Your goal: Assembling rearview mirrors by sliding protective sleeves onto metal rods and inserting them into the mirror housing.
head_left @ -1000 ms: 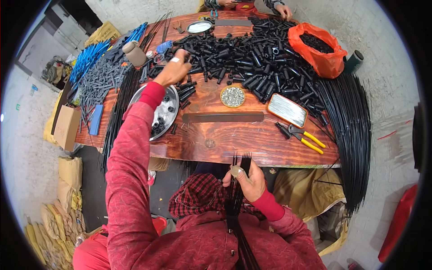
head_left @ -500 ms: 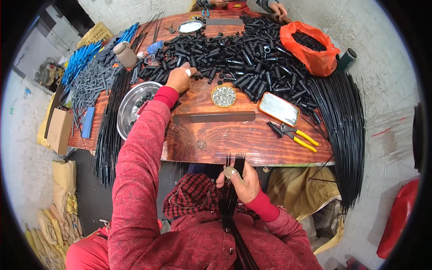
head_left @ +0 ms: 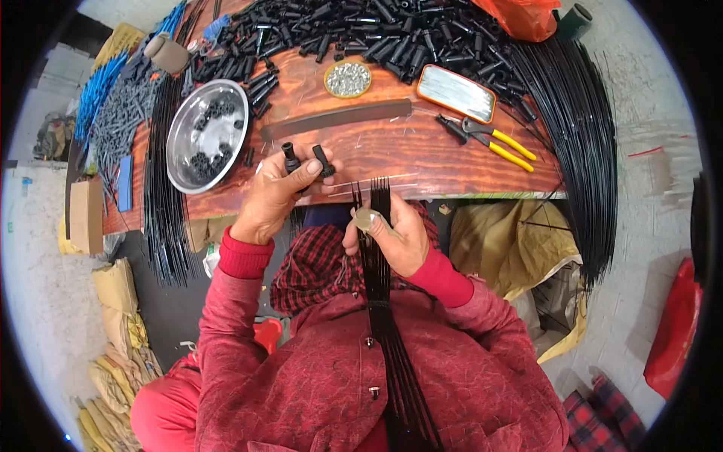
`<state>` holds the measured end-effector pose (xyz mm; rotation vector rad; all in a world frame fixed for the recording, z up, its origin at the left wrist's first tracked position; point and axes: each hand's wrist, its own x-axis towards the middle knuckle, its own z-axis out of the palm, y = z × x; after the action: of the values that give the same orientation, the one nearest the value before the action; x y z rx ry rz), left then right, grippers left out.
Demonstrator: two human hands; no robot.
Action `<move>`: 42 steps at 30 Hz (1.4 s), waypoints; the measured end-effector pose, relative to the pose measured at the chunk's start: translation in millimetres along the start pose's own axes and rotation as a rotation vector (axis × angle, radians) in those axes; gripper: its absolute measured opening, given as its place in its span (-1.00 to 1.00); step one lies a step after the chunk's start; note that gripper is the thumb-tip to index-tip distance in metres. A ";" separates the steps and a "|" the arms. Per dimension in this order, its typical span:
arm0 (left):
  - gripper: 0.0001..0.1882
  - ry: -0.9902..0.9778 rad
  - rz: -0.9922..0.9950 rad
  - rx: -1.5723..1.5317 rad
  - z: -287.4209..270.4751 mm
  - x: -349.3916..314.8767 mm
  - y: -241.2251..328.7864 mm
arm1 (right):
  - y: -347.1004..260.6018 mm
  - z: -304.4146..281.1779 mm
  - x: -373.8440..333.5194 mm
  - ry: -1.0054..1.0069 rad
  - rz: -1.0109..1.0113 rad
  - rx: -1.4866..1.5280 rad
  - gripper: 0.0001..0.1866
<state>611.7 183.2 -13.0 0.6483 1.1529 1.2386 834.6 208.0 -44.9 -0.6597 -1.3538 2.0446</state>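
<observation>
Two short black plastic tubes [head_left: 322,160], pinched by the left hand [head_left: 277,187] near the reddish wooden table [head_left: 358,147], could drop if its fingers slacken, while the right hand [head_left: 401,239] clasps thin black rods [head_left: 378,279].

Black rods [head_left: 378,273] and tubes [head_left: 292,159], red-black checked cloth [head_left: 307,280], perhaps green flask [head_left: 575,22].

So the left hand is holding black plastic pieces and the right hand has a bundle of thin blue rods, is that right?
Not quite: the head view shows that the bundle of thin rods in the right hand is black, not blue. The left hand is indeed holding black plastic pieces.
</observation>
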 end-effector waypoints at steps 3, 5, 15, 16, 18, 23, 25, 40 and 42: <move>-0.70 -0.043 0.034 -0.059 1.0 -19.2 -9.6 | -2.8 10.5 -6.8 -0.044 -0.023 0.011 -0.64; -0.71 -0.060 0.050 -0.055 4.3 -28.2 -6.9 | -1.6 15.3 -11.5 -0.045 -0.028 0.004 -0.64; -0.72 -0.139 0.153 -0.027 3.0 -55.8 -11.0 | 0.5 36.5 -28.9 -0.061 -0.047 -0.017 -0.66; -0.72 -0.146 0.157 -0.020 4.4 -57.5 -9.3 | -0.5 37.1 -29.8 -0.060 -0.051 -0.021 -0.66; -0.72 -0.155 0.163 -0.012 5.3 -59.2 -7.8 | -2.2 38.2 -31.4 -0.067 -0.057 -0.014 -0.66; -0.72 -0.205 0.124 -0.050 4.3 -61.3 -5.6 | -1.9 40.9 -31.7 -0.064 -0.043 -0.022 -0.65; -0.72 -0.203 0.119 -0.058 2.7 -58.4 -9.9 | -3.7 41.1 -31.4 -0.062 -0.039 -0.016 -0.64; -0.70 -0.185 0.103 -0.011 6.5 -53.6 -10.0 | -6.0 38.6 -23.7 -0.065 -0.023 -0.012 -0.63; -0.71 -0.156 0.121 -0.007 9.5 -57.0 -11.9 | -5.1 38.9 -21.7 -0.069 0.043 -0.032 -0.64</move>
<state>629.6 128.0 -2.4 0.8049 0.9920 1.2698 824.2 169.4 -24.5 -0.6425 -1.4260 2.1006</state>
